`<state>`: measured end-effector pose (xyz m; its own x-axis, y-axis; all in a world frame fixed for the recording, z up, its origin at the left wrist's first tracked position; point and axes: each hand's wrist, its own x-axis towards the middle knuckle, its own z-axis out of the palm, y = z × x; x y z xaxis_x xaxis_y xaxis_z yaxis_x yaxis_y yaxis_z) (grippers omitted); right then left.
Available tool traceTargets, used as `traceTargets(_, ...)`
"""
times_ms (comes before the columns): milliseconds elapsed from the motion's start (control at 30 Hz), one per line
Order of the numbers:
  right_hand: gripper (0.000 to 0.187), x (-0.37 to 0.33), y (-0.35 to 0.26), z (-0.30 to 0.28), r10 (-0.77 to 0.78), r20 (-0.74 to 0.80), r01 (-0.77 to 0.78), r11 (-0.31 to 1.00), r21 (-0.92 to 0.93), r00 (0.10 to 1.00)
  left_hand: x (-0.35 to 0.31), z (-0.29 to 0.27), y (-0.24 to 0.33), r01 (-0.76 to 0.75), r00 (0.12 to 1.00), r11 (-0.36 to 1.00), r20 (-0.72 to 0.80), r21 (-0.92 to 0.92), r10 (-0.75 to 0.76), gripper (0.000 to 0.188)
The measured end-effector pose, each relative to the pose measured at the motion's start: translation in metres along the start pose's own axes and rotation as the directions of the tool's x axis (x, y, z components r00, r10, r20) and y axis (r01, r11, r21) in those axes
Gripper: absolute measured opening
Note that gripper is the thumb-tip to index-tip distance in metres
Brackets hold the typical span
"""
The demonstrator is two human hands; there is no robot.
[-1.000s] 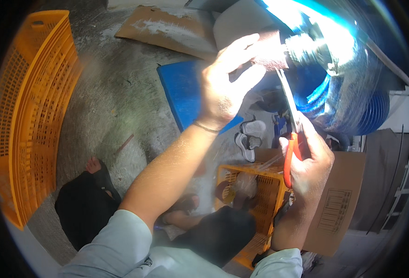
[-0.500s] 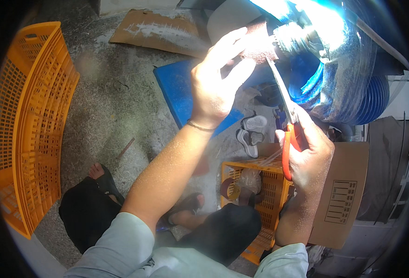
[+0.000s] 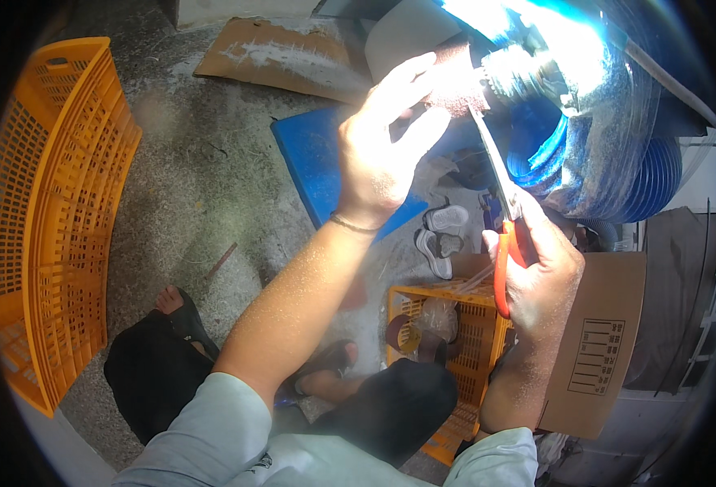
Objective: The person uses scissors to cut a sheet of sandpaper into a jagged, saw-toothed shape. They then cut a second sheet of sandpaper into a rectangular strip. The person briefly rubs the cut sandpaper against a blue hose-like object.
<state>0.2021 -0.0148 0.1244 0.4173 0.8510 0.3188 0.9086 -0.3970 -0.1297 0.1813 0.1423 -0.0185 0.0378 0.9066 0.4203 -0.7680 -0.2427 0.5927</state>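
The person's right hand [image 3: 540, 280] is closed around red-handled scissors [image 3: 499, 174], their blades angled up and away, the tips at the lower edge of a rough reddish-brown sheet [image 3: 457, 81]. The left hand [image 3: 378, 150] grips that sheet by its left side, thumb and fingers spread. The sheet appears as one piece, with no loose offcut visible, so any cut looks unfinished; how deep the blades reach cannot be told. Just beyond, harsh glare washes out a pale ribbed fitting [image 3: 513, 73]. Down on the floor, a knee and the right arm partly hide a yellow-orange crate [image 3: 473, 369], its contents hard to make out
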Motion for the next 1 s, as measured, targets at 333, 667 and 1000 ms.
traceTargets(333, 0.048, -0.004, 0.001, 0.002, -0.019, -0.015, 0.019, 1.000, 0.019, 1.000, -0.004, 0.001, 0.007, 0.129, 0.991, 0.968, 0.053, -0.215, -0.120, 0.055)
traceTargets(667, 0.049, -0.069, -0.028, 0.026, 0.110, 0.185, -0.181, 0.883, 0.433, 0.977, -0.032, -0.039, 0.113, 0.619, 0.751, 0.636, 0.110, -0.461, -0.651, 0.030)
traceTargets(1000, 0.051, -0.217, -0.035, 0.032, 0.256, 0.467, -0.529, 0.313, 0.789, 0.847, -0.086, -0.033, 0.225, 0.597, 0.613, 0.609, 0.193, 0.522, -0.766, 0.022)
